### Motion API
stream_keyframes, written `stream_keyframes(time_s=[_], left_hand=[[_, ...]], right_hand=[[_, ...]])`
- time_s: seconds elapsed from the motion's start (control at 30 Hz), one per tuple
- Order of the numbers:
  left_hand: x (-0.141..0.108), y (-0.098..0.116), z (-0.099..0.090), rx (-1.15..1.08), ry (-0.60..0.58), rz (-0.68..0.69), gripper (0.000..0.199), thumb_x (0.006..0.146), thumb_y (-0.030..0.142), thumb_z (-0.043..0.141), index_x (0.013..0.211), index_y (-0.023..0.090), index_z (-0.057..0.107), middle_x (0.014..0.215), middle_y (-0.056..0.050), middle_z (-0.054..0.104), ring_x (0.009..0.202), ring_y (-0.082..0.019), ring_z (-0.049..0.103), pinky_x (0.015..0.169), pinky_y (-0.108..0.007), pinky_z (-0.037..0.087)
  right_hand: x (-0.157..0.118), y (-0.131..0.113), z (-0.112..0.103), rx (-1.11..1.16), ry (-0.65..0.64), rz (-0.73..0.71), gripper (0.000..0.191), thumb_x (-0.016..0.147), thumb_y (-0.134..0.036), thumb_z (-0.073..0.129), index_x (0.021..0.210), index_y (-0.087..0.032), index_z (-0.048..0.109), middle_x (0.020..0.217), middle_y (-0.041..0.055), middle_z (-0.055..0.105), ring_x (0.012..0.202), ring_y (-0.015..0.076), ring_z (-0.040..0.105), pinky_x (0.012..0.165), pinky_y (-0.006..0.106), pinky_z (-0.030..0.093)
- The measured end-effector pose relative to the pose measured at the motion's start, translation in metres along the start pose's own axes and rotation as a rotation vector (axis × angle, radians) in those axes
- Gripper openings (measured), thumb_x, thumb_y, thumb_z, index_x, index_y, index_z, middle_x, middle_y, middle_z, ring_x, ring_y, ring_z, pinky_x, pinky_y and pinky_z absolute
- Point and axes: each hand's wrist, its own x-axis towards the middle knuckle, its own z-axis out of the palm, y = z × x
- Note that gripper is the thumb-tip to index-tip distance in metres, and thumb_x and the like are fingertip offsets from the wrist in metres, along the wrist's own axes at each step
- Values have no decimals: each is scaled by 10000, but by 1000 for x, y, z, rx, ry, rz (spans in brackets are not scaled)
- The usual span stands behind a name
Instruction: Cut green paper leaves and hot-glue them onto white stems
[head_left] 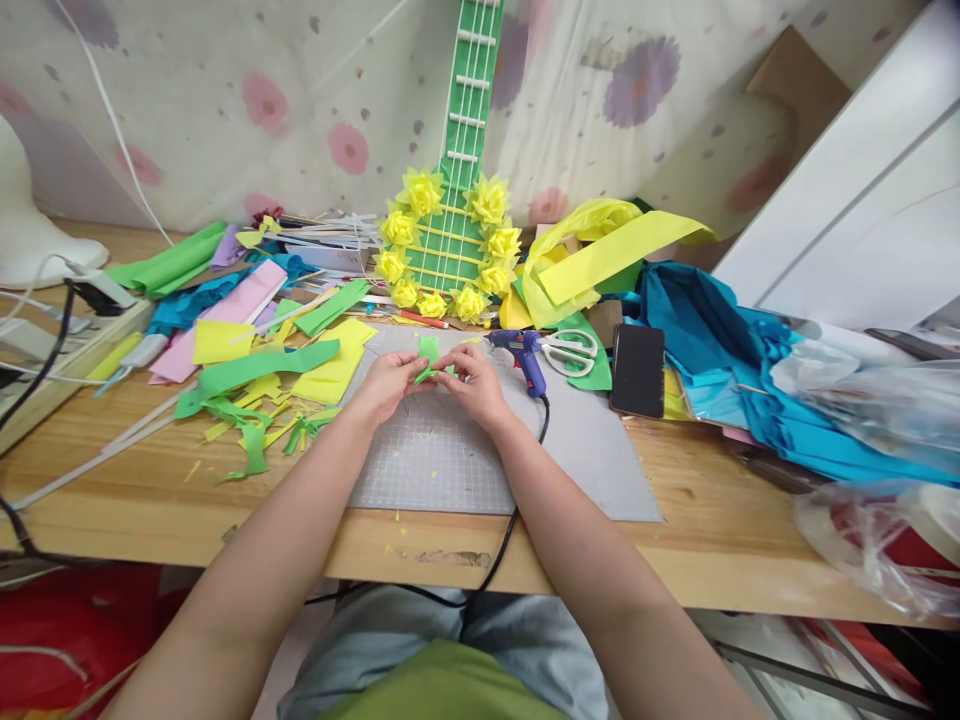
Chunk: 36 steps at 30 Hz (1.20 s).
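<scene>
Over the grey cutting mat (427,470) my two hands meet around a small green paper piece (426,375). My left hand (388,385) pinches it from the left side. From the right, the fingers of my right hand (477,382) close on its other side. Another small green paper rectangle (429,347) shows just behind the fingertips; whether it joins the held piece I cannot tell. A blue glue gun (525,358) lies right of my right hand, beside white-handled scissors (571,352).
A green paper guitar (444,250) with yellow paper flowers leans at the back. Green and yellow scraps (255,440) litter the left. A black phone (637,370) and blue paper (720,350) lie right. The glue gun's black cord (504,550) crosses the table (697,530) edge.
</scene>
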Motion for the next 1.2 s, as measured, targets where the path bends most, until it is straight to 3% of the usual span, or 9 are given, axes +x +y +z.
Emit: stream_keyframes(time_s=[0.13, 0.3, 0.47, 0.67, 0.77, 0.93, 1.2], left_hand=[[0, 0, 3, -33, -8, -7, 125, 651, 193, 679, 733, 111, 633, 711, -54, 674, 673, -134, 642, 741, -296, 510], [1, -5, 8, -102, 14, -22, 89, 712, 128, 577, 770, 102, 639, 773, -83, 692, 701, -142, 656, 757, -287, 510], [2, -11, 9, -113, 4, -38, 119, 725, 123, 544, 801, 99, 633, 802, -101, 695, 719, -161, 663, 758, -307, 516], [-1, -11, 14, -62, 45, -34, 223, 724, 327, 614, 774, 110, 616, 765, -91, 685, 668, -161, 653, 663, -304, 535], [0, -14, 16, -28, 105, -2, 171, 666, 249, 682, 711, 108, 596, 697, -51, 666, 609, -128, 637, 638, -274, 533], [3, -17, 18, -48, 158, -23, 67, 735, 145, 599, 697, 98, 571, 664, -48, 659, 566, -118, 633, 590, -253, 530], [2, -15, 17, -43, 159, -28, 68, 750, 155, 589, 722, 95, 575, 667, -52, 664, 573, -119, 640, 557, -222, 528]], right_hand=[[2, 3, 3, 62, 51, 87, 130, 700, -330, 591, 664, -205, 604, 717, 2, 487, 674, 122, 437, 652, 263, 377], [3, 10, 12, 137, 150, 219, 173, 687, -347, 565, 617, -192, 537, 663, -13, 485, 648, 117, 433, 666, 263, 371], [3, 14, 14, 119, 168, 358, 176, 668, -348, 555, 604, -188, 523, 616, -22, 492, 632, 119, 442, 629, 255, 356], [2, 12, 14, 52, 161, 384, 179, 664, -339, 547, 570, -189, 518, 581, -23, 497, 627, 124, 453, 607, 253, 342], [2, 14, 17, 31, 169, 378, 178, 666, -328, 546, 558, -189, 518, 575, -22, 499, 633, 125, 456, 606, 253, 337], [2, 14, 19, 60, 170, 378, 186, 661, -340, 549, 556, -191, 513, 558, -29, 499, 616, 120, 451, 598, 249, 335], [2, 12, 19, 108, 149, 414, 190, 686, -344, 529, 587, -187, 492, 569, -36, 488, 580, 107, 447, 579, 243, 340]])
